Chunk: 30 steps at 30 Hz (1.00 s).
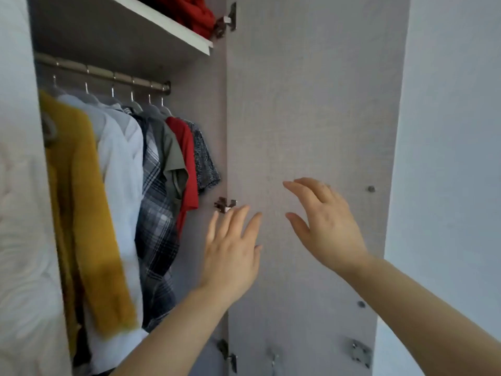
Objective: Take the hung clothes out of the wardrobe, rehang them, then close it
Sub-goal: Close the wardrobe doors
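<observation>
Standing wide open, the wardrobe door (311,104) fills the middle of the scene, its pale grey inner face turned toward the person, with a plain wall (447,158) beyond its far edge. To its left is the wardrobe (108,36) itself, and the clothes are all inside it, hanging in a row from hangers (135,104) on the metal rail (103,71). The row starts with a mustard garment (81,199) nearest the front, then a white shirt (122,164), a plaid shirt (156,213), an olive shirt (170,156), a red shirt (187,164) and a speckled grey shirt (204,158) at the back. Above the rail, a white shelf (162,23) carries a bundle of red cloth (195,14).

Both bare arms reach up in front of the door. The right hand (328,226) is held before the door's inner face, grip loose, fingers apart and lightly bent, holding nothing. The left hand (230,253) is raised at the door's hinged edge, grip slack too, fingers straight and spread, the tips just below the middle hinge (225,204). Whether either hand touches the panel, I cannot tell.
</observation>
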Available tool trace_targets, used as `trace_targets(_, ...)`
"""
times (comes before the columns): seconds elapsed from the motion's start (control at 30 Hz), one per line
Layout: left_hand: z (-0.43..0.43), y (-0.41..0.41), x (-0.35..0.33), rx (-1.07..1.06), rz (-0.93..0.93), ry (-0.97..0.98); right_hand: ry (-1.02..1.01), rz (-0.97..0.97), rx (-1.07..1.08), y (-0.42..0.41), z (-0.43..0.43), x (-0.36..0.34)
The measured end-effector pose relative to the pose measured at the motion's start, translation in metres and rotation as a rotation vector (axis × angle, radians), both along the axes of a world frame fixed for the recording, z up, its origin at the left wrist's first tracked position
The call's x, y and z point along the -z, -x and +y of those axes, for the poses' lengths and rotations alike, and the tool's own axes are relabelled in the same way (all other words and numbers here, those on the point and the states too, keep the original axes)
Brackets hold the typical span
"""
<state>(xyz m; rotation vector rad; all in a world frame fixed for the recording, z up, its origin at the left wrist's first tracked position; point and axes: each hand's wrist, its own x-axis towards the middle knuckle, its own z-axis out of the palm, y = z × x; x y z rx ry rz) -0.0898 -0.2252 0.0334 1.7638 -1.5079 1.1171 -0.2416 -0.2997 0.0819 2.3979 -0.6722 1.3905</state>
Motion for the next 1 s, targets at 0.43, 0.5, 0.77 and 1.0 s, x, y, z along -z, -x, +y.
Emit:
trace_targets(0.43,-0.093,0.123,-0.057,0.216,-0.069,0.121,0.114,-0.214,0.061,0.131,-0.070,0.011)
trace_targets(0.5,-0.104,0.140,-0.073,0.222,-0.105,0.147,0.092,-0.228,0.057,0.142,-0.085,0.016)
trace_targets(0.77,-0.154,0.177,-0.139,0.029,-0.378,0.052,0.049,-0.252,0.019,0.155,-0.140,0.033)
trace_targets(1.0,-0.155,0.170,-0.145,-0.178,-0.544,0.038,0.023,-0.301,-0.185,0.133,-0.153,0.035)
